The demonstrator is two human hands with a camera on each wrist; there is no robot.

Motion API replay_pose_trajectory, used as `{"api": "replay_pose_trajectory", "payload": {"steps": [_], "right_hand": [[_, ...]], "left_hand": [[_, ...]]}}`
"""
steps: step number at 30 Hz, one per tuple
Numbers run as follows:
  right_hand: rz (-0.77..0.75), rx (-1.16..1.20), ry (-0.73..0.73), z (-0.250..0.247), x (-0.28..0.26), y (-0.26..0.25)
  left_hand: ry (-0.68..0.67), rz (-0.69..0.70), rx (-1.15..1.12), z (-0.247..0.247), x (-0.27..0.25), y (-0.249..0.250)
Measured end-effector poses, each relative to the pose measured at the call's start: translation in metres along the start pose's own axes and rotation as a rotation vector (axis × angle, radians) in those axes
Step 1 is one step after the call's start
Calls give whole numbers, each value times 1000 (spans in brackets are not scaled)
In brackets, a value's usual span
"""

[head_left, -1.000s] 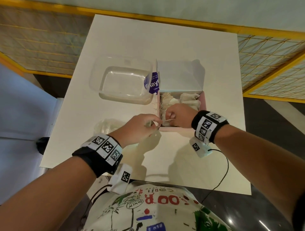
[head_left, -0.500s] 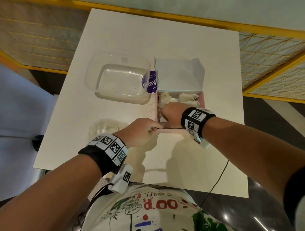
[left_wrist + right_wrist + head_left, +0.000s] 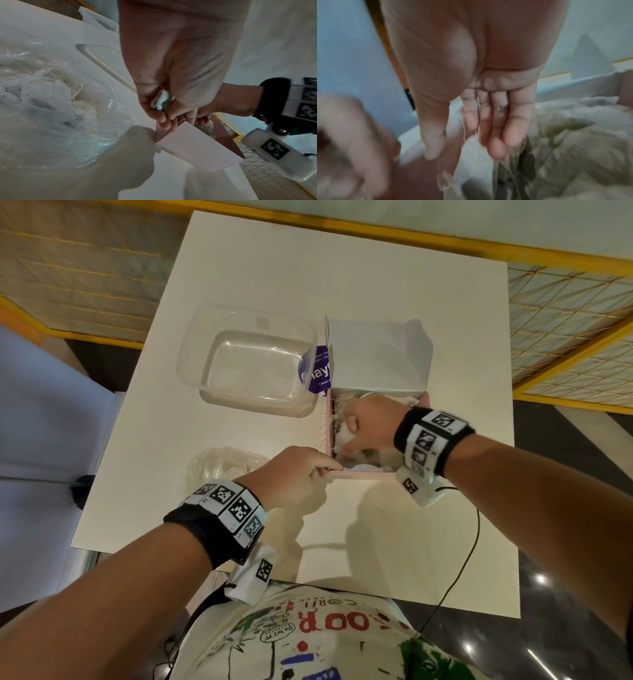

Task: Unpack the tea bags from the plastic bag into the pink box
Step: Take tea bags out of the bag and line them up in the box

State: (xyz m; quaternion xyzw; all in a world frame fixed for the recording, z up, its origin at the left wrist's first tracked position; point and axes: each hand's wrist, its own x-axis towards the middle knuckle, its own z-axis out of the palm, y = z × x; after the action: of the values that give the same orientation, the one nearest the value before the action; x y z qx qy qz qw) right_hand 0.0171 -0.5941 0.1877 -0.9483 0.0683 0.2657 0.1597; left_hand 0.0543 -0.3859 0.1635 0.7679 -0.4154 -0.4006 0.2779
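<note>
Table layout, seen from the person's side.
Pink box (image 3: 363,474) right of clear tub (image 3: 253,361); plastic bag (image 3: 219,467) before the tub, left of box; tea bags (image 3: 573,121) inside box; right hand (image 3: 370,422) in box.

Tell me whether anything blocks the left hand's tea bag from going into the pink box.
The right hand does: it sits inside the pink box, over the near part where the left hand holds a tea bag at the rim.

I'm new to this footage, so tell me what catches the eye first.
Both hands meet at the pink box mid-table: the right hand reaches down among the tea bags inside, while the left hand pinches the box's near corner. Left of it stand an empty clear tub and a crumpled plastic bag.
</note>
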Motion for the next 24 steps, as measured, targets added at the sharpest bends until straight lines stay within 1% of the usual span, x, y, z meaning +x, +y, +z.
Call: {"api": "replay_pose_trajectory", "payload": {"steps": [2,4,6,9,11,13,18,24], "right_hand": [[84,86,84,-10,-6,14],[143,65,139,-15,-9,28],[169,-78,139,-13,-9,37],[188,-301,98,-6,-5,37],[186,-374,59,-2,1,34],[156,-383,45,-1,6,31],[83,-365,108,-5,16,22],[47,-365,37,0,23,7]], "left_hand": [[0,-16,-2,0,0,-1],[-3,-19,0,0,1,-1],[-6,-13,0,0,1,-1],[-5,-7,5,1,1,-2],[-3,-3,7,1,1,-3],[3,4,5,2,2,-4],[15,8,0,3,0,-5],[22,0,-8,5,0,-4]]}}
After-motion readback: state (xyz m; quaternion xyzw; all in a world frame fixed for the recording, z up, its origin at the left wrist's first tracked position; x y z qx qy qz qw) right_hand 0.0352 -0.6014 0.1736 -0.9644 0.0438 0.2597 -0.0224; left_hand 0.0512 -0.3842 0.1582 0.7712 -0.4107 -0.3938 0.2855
